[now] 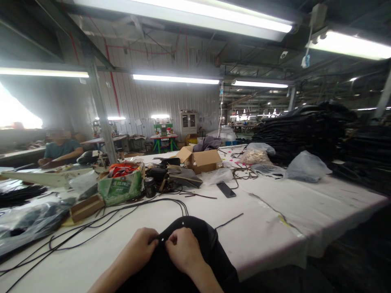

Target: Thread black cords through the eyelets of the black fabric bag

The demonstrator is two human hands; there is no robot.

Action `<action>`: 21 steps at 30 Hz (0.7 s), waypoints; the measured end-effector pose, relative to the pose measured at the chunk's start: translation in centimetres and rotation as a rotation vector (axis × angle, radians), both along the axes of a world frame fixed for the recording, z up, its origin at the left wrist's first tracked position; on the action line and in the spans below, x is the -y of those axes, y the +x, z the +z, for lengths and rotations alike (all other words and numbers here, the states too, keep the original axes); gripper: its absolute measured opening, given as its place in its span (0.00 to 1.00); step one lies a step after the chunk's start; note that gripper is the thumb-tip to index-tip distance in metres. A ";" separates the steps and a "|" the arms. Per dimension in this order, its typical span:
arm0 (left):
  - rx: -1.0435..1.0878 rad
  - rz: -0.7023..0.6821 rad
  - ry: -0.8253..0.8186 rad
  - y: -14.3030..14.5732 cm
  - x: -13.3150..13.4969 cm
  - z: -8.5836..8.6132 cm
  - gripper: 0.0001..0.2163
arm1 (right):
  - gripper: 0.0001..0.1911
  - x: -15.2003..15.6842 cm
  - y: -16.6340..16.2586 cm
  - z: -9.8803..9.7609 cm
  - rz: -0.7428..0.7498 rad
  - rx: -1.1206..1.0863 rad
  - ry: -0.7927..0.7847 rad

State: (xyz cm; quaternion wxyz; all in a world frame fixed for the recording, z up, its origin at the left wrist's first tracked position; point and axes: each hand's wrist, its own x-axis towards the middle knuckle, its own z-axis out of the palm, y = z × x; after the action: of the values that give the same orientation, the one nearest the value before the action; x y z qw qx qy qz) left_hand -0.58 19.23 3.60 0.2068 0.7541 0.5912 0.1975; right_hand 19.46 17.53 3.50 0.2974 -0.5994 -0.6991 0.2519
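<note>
A piece of black fabric lies over the near edge of the table, with small light eyelets along its top edge. My left hand pinches that edge just left of one eyelet. On the other side of the same eyelet, my right hand is closed in a pinch, over the fabric; whatever sits between its fingertips is hidden. Long black cords run across the table from the left and reach the fabric's far edge. A short loose cord lies right of the fabric.
On the white-covered table are a phone, a dark jar, a green bag, an open cardboard box and plastic bags. Black fabric stacks rise at right. A person sits far left.
</note>
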 end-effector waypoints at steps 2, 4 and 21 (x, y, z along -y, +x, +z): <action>0.016 -0.005 0.006 0.2 0.2 -0.1 0.12 | 0.10 -0.1 -0.2 -0.1 -0.014 0.000 -0.002; 0.027 -0.004 0.018 0.2 0.4 -0.1 0.13 | 0.10 -0.2 -0.5 -0.2 -0.045 0.003 0.002; 0.062 0.029 0.023 0.4 1.2 0.1 0.14 | 0.08 -0.2 -1.1 -1.7 -0.093 -0.112 0.012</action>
State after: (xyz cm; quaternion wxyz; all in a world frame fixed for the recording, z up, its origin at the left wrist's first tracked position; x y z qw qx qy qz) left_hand -0.14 18.01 3.72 0.2136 0.7413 0.5930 0.2305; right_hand 18.37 17.77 1.80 0.3509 -0.6145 -0.6542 0.2669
